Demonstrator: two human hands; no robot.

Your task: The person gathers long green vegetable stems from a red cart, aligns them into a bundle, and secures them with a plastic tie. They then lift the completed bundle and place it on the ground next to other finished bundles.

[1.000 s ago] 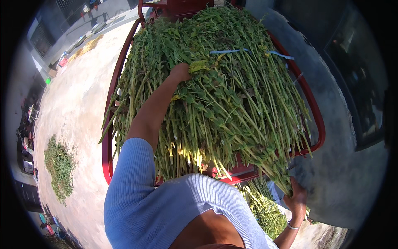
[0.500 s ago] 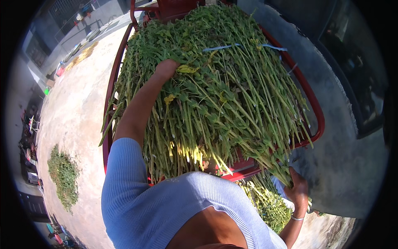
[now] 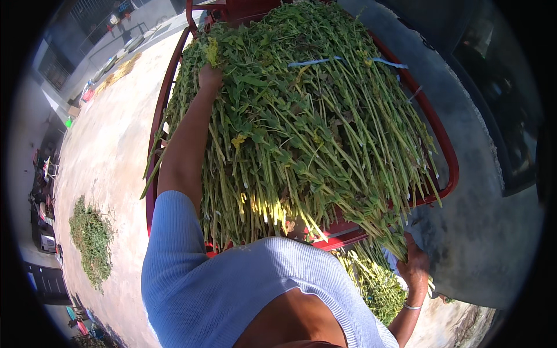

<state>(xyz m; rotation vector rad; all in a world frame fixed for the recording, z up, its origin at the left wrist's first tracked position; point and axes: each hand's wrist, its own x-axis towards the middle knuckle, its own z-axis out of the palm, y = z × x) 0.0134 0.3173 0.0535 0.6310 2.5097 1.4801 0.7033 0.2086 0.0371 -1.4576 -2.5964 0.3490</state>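
Both hands (image 3: 210,76) on green stalks (image 3: 313,139), right grip seemingly closed.

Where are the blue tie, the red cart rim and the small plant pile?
blue tie (image 3: 325,60), head view, mid-strip
red cart rim (image 3: 449,168), head view, right corner
small plant pile (image 3: 91,238), head view, centre

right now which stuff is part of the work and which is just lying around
In hand:
left hand on the green stalks
right hand at the hanging stalk ends
red cart holding the stalks

Lying about:
small green pile on the ground
blue strap over the load
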